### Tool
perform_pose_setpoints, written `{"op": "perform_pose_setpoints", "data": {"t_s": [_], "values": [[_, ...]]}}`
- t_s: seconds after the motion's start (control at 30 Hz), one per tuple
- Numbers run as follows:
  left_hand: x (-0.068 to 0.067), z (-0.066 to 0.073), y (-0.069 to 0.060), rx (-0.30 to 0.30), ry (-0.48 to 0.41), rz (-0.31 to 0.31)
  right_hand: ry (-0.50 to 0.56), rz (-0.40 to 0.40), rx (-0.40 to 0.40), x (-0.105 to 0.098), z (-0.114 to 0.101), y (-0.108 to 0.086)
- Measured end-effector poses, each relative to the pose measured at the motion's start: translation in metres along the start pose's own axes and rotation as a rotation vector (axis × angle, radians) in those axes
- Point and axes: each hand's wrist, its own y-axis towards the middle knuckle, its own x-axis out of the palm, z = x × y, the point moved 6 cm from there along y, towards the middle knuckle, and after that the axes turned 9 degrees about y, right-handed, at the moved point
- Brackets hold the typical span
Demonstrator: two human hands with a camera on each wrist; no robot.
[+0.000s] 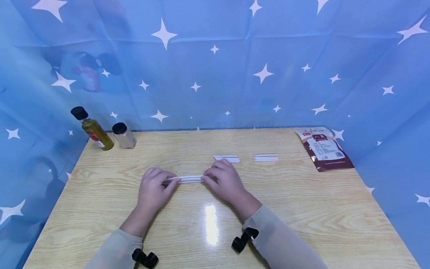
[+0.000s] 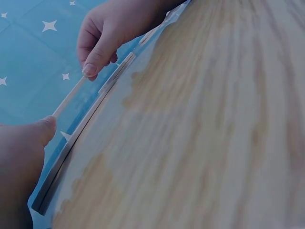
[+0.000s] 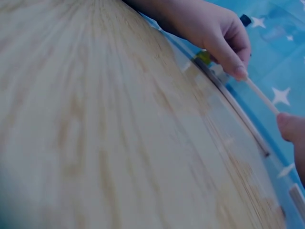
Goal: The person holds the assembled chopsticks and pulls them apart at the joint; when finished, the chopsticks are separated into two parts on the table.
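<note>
Both hands pinch one thin white stick, which spans level between them just above the table. My left hand has the left end between thumb and fingers; my right hand pinches the right end. In the left wrist view the held stick is raised off the surface. Below it lie slim sticks, likely chopsticks, white with a dark grey end toward the left hand. Fingers hide the held stick's ends. Behind the right hand is a small group of white sticks, with a second group to its right.
An oil bottle and a black-lidded jar stand at the back left of the wooden table. A maroon and white packet lies at the back right. Blue star-patterned cloth hangs behind.
</note>
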Motion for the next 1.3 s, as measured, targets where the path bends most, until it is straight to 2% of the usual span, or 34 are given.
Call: {"op": "perform_pose_setpoints", "data": {"t_s": [0.27,0.7,0.93,1.1,1.3], "values": [[0.011,0.010,0.003,0.004,-0.040,0.004,0.034,0.045,0.019,-0.012,0.010,-0.010],[0.022,0.027,0.011,0.025,-0.067,0.002,0.014,0.094,-0.017,-0.029,0.018,-0.021],[0.031,0.035,0.016,0.033,-0.076,-0.022,0.025,0.116,-0.019,-0.040,0.024,-0.028],[0.039,0.043,0.020,0.063,-0.070,-0.035,0.026,0.129,0.000,-0.049,0.029,-0.034],[0.047,0.052,0.027,0.094,-0.078,-0.023,0.021,0.143,0.014,-0.059,0.036,-0.039]]}}
